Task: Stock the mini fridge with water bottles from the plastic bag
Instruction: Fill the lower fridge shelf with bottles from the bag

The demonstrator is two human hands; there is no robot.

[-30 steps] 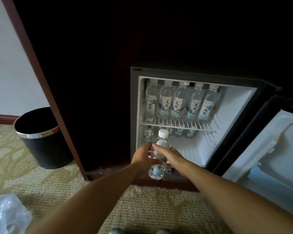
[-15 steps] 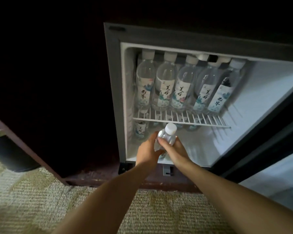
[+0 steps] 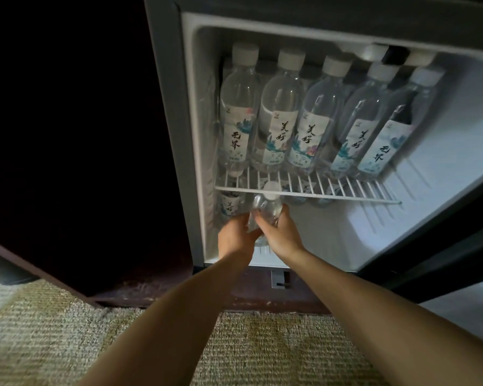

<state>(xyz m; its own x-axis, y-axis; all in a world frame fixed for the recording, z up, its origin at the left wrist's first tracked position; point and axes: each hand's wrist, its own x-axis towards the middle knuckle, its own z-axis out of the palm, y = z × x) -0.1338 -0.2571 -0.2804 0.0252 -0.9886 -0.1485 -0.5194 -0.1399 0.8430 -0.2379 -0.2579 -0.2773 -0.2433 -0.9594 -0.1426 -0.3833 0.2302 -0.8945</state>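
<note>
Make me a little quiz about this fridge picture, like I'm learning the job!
1. True or false: only the left hand holds the water bottle.
2. How many shelf bottles stand in the front row on the wire shelf? A three, B five, C eight.
3. Fill in: the held bottle's cap is ___.
Key: 1 false, the right hand grips it too; 2 B; 3 white.
</note>
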